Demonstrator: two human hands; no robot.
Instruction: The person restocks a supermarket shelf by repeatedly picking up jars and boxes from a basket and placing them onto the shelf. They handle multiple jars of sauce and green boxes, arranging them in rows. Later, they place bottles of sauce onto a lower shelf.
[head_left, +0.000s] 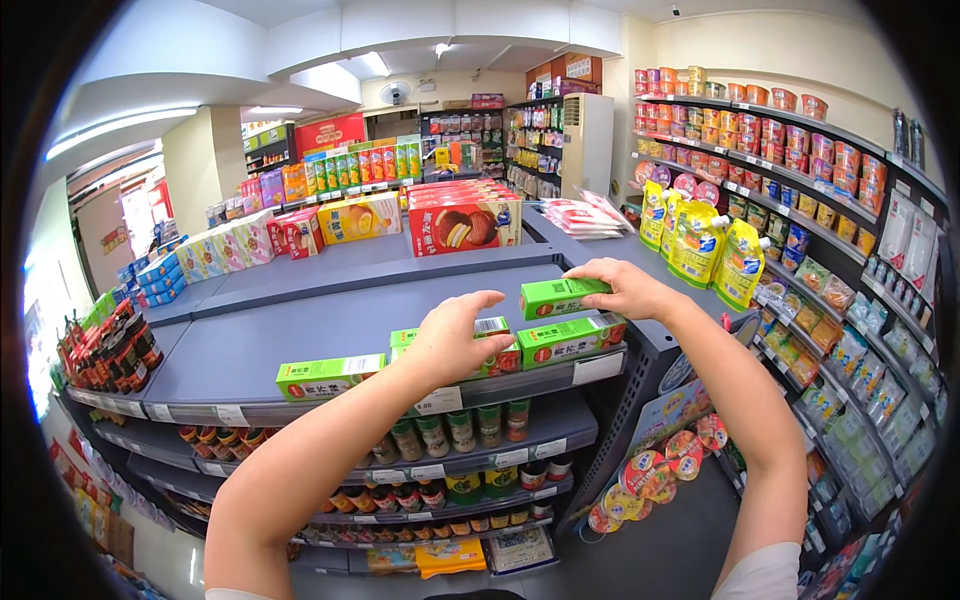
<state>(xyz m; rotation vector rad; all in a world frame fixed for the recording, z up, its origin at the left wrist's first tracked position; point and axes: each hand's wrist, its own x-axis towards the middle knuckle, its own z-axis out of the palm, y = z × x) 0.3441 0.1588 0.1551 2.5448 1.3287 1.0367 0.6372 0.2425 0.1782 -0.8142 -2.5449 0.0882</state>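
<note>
My right hand (626, 289) grips one end of a small green carton (551, 300), held just above another green carton (571, 341) at the right end of the grey top shelf (315, 322). My left hand (454, 337) hovers over more green cartons (491, 325) near the shelf's front, its thumb and fingers apart with nothing held between them. That hand and its wrist partly hide these cartons. Left of the wrist, a further green carton (330, 375) lies on its side along the front edge. Printed writing shows on the cartons.
Red snack boxes (465, 225) and a yellow box (360, 221) stand behind a raised divider (375, 276). Yellow pouches (696, 244) stand at the right. Dark sauce bottles (124, 349) fill the left end. Spice jars (460, 431) sit below. Cup noodles (810, 146) line the right wall.
</note>
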